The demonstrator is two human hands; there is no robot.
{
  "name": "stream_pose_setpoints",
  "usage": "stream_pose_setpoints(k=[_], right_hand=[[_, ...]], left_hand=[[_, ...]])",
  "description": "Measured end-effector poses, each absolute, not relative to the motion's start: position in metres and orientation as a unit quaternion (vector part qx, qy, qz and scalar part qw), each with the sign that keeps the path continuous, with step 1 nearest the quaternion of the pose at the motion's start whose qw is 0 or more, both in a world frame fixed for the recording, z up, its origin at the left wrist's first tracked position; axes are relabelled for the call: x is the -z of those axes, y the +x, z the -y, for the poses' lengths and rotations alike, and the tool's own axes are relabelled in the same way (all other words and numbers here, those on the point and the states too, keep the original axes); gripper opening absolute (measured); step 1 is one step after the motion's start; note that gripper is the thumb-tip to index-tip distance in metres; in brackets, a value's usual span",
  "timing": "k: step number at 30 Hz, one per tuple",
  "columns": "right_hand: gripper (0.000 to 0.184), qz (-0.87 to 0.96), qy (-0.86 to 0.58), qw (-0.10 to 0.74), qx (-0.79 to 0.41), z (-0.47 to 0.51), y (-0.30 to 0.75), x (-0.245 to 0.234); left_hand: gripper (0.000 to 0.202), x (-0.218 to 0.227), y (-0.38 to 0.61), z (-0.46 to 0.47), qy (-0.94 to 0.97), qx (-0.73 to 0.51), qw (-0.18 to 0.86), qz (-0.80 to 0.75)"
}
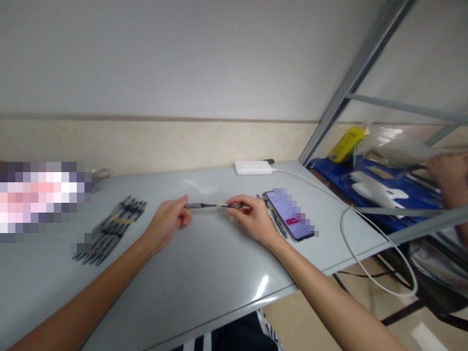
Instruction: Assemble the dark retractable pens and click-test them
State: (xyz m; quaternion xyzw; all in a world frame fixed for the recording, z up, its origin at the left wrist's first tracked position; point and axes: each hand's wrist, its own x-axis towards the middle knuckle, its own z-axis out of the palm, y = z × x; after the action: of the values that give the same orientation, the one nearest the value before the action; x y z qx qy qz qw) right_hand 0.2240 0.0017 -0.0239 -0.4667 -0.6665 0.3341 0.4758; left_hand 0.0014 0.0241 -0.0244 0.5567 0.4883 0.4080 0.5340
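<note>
Above the middle of the grey table [190, 282], a slim grey and black pen [210, 205] with a small yellowish mark lies level between my hands. Its grey end is gripped by my left hand [168, 222], fingers curled and thumb on top. The fingertips of my right hand [252, 217] pinch the other end, which they partly cover. A row of several similar pens [113, 226] lies side by side to the left of my left hand. Partly behind my right hand, at least one more pen [281, 225] lies along a phone [288, 209].
A white power bank [253, 168] stands near the wall, its white cable [347, 234] looping off the table's right edge. Metal frame bars [351, 73] rise at the right. Beyond them are a blue surface [325, 175], a yellow packet [347, 145] and another person's hand [449, 170].
</note>
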Motion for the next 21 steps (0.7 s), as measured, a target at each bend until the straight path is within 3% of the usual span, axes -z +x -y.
stream_pose_setpoints(k=[15,21], right_hand=[[0.015,0.443,-0.443,0.634,-0.454,-0.014,0.235,0.011],[0.014,0.418,-0.436,0.633,-0.484,-0.014,0.235,0.011]], left_hand=[[0.045,0.014,-0.002,-0.028,0.482,-0.489,0.545,-0.48],[0.047,0.014,-0.002,-0.028,0.478,-0.493,0.55,-0.476]])
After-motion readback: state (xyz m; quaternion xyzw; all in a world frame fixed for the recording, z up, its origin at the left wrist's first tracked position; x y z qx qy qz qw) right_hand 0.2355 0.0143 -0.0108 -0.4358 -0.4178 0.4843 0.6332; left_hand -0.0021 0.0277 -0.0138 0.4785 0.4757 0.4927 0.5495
